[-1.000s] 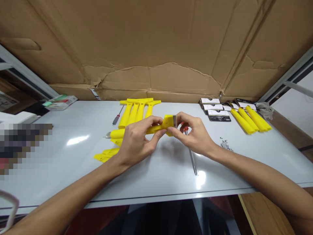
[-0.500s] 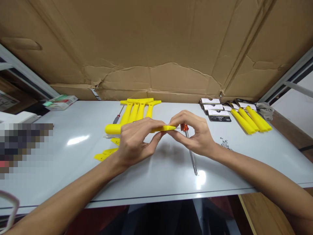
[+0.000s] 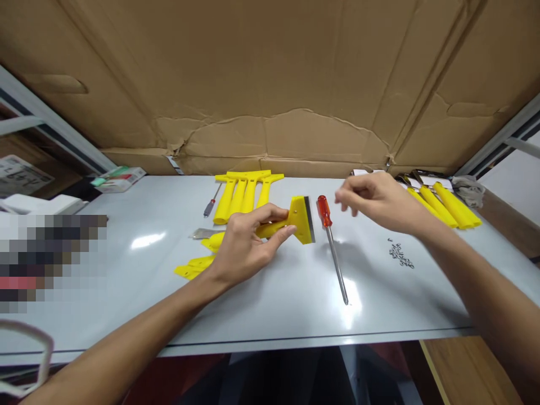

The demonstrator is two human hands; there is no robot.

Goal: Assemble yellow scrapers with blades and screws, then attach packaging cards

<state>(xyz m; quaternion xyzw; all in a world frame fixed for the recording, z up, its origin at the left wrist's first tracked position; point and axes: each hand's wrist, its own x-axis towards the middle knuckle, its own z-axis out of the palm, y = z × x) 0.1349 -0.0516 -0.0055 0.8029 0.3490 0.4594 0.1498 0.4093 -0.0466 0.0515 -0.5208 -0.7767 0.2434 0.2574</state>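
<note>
My left hand [image 3: 248,239] grips a yellow scraper [image 3: 299,219] by its handle, most of which the fingers hide. Along the right edge of the scraper's head runs a dark flat blade [image 3: 309,219]. My right hand [image 3: 375,199] hovers to the right, apart from the scraper, its fingers loosely bent and somewhat blurred; nothing shows in them. Between the hands, a screwdriver with a red handle [image 3: 324,211] lies on the table, its shaft pointing toward the front edge. A small pile of screws [image 3: 400,254] lies below my right hand.
Several yellow scraper handles [image 3: 242,197] lie at the back, beside a small grey screwdriver [image 3: 209,208]. Yellow head plates [image 3: 194,267] lie left of my left wrist. More yellow-handled scrapers [image 3: 455,205] lie at the back right. A cardboard sheet [image 3: 270,84] stands behind the table.
My right hand has let go of the scraper head and moved right. My left hand has turned the scraper, so its flat face and blade now show.
</note>
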